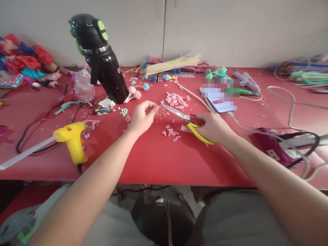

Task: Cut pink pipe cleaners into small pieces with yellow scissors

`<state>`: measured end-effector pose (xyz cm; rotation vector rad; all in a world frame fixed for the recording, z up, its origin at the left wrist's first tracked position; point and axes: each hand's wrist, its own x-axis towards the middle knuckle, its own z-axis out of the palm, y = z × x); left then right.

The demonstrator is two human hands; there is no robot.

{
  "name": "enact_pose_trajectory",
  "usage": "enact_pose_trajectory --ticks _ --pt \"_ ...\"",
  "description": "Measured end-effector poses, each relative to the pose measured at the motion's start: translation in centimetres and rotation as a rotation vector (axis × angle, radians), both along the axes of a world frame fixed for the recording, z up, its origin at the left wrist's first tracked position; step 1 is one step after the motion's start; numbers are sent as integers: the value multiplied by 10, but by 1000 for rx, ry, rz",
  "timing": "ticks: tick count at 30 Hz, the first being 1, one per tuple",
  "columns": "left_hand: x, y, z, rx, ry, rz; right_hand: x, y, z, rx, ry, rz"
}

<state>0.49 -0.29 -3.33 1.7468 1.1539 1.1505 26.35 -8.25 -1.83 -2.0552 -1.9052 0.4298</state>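
Observation:
My right hand (211,126) grips a pair of scissors (176,112) by its yellow and red handles, the blades pointing left. Close to the blade tips, my left hand (143,116) is closed in a pinch; what its fingertips hold is too small to make out. Just beyond the blades lies a heap of short pink fuzzy pieces (175,100). A smaller group of pink pieces (171,132) rests nearer to me, below the scissors. Tiny pink scraps are scattered beneath the blades, and some pink bits sit beside my left hand.
A yellow glue gun (74,141) lies at left, near a black bottle (107,68). Bundled pale yellow pipe cleaners (174,65) lie at the back. A phone (219,102) with a cable and a purple packet (279,147) are at right, on the red table (153,164).

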Motion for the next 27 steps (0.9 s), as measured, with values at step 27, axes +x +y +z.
enact_pose_trajectory --ticks 27 --pt "-4 -3 3 -123 -46 -78 1 -3 0 -7 3 5"
